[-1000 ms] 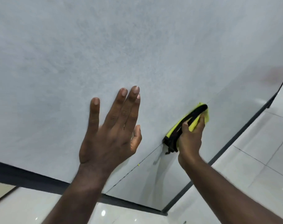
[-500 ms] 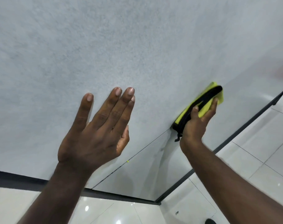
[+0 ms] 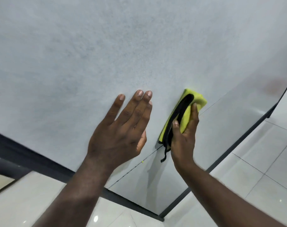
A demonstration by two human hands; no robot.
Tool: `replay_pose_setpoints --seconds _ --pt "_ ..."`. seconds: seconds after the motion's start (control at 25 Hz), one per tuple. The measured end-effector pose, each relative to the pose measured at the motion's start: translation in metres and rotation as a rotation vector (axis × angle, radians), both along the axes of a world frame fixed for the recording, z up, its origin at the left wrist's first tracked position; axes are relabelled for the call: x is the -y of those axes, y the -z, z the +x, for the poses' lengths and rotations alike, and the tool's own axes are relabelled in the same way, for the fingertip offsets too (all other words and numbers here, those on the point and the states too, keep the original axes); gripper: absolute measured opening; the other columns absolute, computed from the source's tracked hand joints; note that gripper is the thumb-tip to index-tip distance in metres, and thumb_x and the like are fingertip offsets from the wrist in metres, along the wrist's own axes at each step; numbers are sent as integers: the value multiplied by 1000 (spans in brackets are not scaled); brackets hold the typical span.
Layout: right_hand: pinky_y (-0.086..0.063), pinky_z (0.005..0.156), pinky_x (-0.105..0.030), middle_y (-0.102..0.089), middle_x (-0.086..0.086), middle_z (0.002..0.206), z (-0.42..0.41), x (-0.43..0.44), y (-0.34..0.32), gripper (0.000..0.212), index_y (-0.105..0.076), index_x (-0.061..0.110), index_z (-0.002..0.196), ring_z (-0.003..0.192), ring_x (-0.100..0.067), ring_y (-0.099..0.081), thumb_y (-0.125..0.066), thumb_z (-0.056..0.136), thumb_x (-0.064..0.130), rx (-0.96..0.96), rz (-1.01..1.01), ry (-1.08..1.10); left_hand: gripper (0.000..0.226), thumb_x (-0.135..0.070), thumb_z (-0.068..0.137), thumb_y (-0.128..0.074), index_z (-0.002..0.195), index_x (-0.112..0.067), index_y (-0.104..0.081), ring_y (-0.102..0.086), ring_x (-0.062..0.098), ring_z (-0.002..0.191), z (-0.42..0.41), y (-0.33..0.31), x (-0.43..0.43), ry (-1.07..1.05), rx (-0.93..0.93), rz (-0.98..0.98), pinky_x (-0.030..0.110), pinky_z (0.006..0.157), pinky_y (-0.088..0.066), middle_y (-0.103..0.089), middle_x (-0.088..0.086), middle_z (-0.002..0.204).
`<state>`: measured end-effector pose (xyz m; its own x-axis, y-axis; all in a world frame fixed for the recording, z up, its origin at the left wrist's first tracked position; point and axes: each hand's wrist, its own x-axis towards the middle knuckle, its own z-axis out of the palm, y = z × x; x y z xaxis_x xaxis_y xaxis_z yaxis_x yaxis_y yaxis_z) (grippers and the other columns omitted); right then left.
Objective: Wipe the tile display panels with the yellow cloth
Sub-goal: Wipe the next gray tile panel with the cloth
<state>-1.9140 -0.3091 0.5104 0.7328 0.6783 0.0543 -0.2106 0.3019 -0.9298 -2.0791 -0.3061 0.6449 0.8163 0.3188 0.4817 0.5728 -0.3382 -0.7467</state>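
1. Large pale grey, speckled, matt tile display panel (image 3: pixel 106 54): fills most of the head view and is seen at a steep tilt.
2. Glossy white tiled floor (image 3: pixel 262 161): seen lower right and lower left, with small light reflections.
3. 2nd grey tile panel (image 3: pixel 221 136): smoother and slightly glossy. It adjoins panel 1 along a thin diagonal seam.
4. Black metal frame strip (image 3: pixel 16 151): borders the lower edges of the panels and meets a thinner black strip at a corner near bottom centre.
5. Left hand (image 3: pixel 119 133): spread flat with its back to the camera, 4 fingers straight and close together, holding nothing. The fingertips lie at panel 1; whether the palm touches cannot be told.
6. Right hand (image 3: pixel 183 138): thumb and fingers curled round the cloth, gripping it and pressing it to the panel.
7. Folded yellow microfibre cloth with black edging (image 3: pixel 187 115): on panel 1, just above the seam and just right of the left hand's fingertips.
8. Loose black trim tail (image 3: pixel 164 154): hangs from the cloth's lower end across the seam.
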Motion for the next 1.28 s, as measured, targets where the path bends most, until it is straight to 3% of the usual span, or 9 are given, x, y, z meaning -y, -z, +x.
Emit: replay_pose_setpoints --seconds 0.16,0.32,0.48,0.6,0.64,0.8,0.96,1.16,1.28 --pt "-33 126 -50 -26 21 171 -17 -7 -9 74 -12 79 147 153 -20 -38 -52 98 40 -185 -267 13 68 -28 102 -54 167 -10 -41 -18 30 167 -35 -12 25 -22 105 -91 60 135 -8 -21 12 179" --pt "-14 132 -32 -16 15 176 -59 15 -68 75 -22 44 165 161 -1 -11 -52 104 12 370 154 75 69 -30 100 -54 165 -8 -43 -15 27 168 -76 -30 37 -16 115 -92 62 134 -2 -18 12 180" --pt "-25 130 -49 -24 17 173 -64 2 -118 81 -27 70 150 159 -10 -26 -52 87 26 13 21 88 68 -36 100 -54 161 -6 -48 -16 30 167 -112 -50 52 -24 194 -30 61 134 1 -21 14 179" --pt "-14 133 -40 -11 12 177 -110 32 -135 89 -27 47 165 163 -7 -9 -54 93 4 647 324 -36 67 -43 105 -47 161 -5 -48 -18 32 167 -144 -71 55 -24 252 61 63 133 0 -24 15 178" --pt "-14 133 -40 -11 10 178 -111 33 -141 88 -29 42 166 163 -8 -9 -54 93 1 710 370 -33 70 -46 107 -45 164 -5 -43 -15 31 167 -157 -77 57 -24 264 74 64 133 0 -21 15 179" --pt "-25 130 -46 -17 12 176 -104 20 -182 78 -26 49 164 160 -16 -24 -51 101 11 193 102 96 88 -59 109 -38 174 -7 -8 0 24 169 -197 -90 58 -36 237 62 61 134 1 1 10 183" --pt "-15 133 -45 -10 5 178 -174 50 -153 81 -30 38 165 164 -14 -9 -56 97 5 859 385 18 97 -76 108 -27 174 -8 -7 -7 24 168 -211 -94 50 58 211 5 59 135 -7 -2 7 183" --pt "-21 131 -48 -14 13 177 -150 35 -184 76 -24 48 165 161 -8 -16 -51 100 18 289 140 127 98 -78 108 -26 174 -7 -9 -4 23 168 -216 -94 39 159 217 -48 55 136 -9 -5 7 183" --pt "-16 133 -43 -6 7 178 -199 63 -143 77 -23 40 167 164 -10 -7 -54 102 13 778 311 25 99 -79 107 -25 174 -7 -11 -5 23 169 -217 -92 37 199 223 -60 53 136 -10 -7 6 183"
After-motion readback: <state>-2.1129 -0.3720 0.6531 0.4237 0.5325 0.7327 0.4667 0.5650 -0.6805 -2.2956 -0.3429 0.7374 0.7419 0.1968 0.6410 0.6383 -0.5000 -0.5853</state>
